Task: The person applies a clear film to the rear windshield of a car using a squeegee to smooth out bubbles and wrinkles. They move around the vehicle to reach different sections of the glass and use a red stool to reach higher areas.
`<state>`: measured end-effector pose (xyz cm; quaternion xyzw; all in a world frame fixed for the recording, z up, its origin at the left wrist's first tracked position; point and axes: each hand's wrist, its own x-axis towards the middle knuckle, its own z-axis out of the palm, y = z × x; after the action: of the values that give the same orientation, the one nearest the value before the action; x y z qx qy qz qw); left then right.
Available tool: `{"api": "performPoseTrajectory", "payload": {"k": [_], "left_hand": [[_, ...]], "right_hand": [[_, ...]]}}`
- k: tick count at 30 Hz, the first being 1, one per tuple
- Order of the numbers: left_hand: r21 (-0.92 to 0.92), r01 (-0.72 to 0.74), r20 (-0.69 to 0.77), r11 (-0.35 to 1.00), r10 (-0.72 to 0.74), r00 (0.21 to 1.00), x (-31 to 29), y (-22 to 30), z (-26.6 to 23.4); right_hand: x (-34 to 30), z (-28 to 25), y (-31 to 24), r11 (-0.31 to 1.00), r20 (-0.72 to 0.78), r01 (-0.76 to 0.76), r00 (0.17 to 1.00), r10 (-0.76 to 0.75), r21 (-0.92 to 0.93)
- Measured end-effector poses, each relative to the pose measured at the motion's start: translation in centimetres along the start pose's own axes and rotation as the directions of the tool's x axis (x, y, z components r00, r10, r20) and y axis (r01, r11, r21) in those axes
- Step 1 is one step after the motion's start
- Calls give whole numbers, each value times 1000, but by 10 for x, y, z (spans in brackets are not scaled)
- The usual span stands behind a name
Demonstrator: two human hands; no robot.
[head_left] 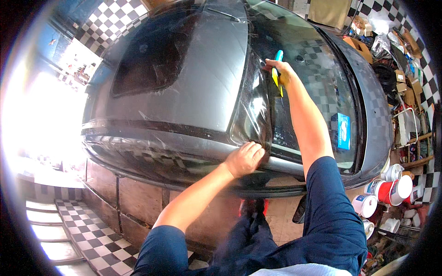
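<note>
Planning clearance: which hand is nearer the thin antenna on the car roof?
Right. The right hand, holding a blue-and-yellow tool over the glass, is nearer the antenna; the left hand is farther off, at the roof's near edge.

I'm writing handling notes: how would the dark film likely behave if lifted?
The dark film is probably floppy, judging by its wrinkles. It looks thin, so likely light. Its glossy sheen suggests it might feel slippery.

Auto workshop, dark grey car (212, 87) parked indoors, buckets (364, 205), cardboard boxes (360, 49), checkered tiles (92, 230)
</note>
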<state>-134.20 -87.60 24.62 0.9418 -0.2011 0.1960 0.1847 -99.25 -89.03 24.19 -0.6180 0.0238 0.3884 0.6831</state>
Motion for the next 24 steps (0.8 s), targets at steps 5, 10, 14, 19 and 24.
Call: {"api": "performPoseTrajectory", "payload": {"k": [5, 10, 14, 19, 24], "left_hand": [[-3, -23, -64, 1000, 23, 998, -1, -1, 5], [-7, -26, -72, 1000, 25, 997, 0, -1, 5], [-20, -18, -85, 1000, 16, 996, 4, 0, 2], [-33, -17, -101, 999, 14, 995, 3, 0, 1], [-6, -62, -96, 998, 61, 994, 1, -3, 4]], "right_hand": [[17, 4, -13, 930, -186, 69, 972, -144, -361], [20, 7, -24, 991, -42, 64, 997, -70, -113], [35, -5, -25, 968, 3, 109, 994, -111, -227], [21, 7, -25, 863, -143, 439, 865, -481, -249], [25, 7, -4, 843, -183, 319, 885, -429, -433]]}}
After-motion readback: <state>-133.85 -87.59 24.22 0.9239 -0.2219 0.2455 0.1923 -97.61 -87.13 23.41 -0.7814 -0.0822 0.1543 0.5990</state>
